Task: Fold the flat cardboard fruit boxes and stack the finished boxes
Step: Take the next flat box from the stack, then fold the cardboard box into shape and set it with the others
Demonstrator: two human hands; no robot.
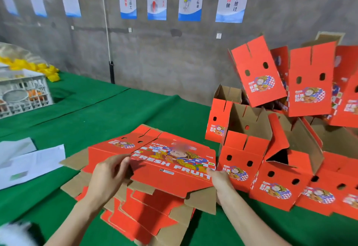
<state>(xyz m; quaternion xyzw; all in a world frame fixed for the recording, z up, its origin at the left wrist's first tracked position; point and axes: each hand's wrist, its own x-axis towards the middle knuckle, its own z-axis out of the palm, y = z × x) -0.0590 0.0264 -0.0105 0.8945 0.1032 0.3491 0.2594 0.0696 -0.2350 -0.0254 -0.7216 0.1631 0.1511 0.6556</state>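
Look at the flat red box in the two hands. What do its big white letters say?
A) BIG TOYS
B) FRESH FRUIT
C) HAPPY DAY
B: the flat box, gripped at its edges by the left hand and the right hand, reads FRESH FRUIT in white letters.

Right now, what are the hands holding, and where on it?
The top flat fruit box: left hand grips its left edge, right hand its near right corner.

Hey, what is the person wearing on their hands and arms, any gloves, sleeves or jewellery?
Nothing shows. The left hand and right hand are bare, without gloves or rings, and both forearms are uncovered to the frame edge: no sleeves, watch or bracelet in view.
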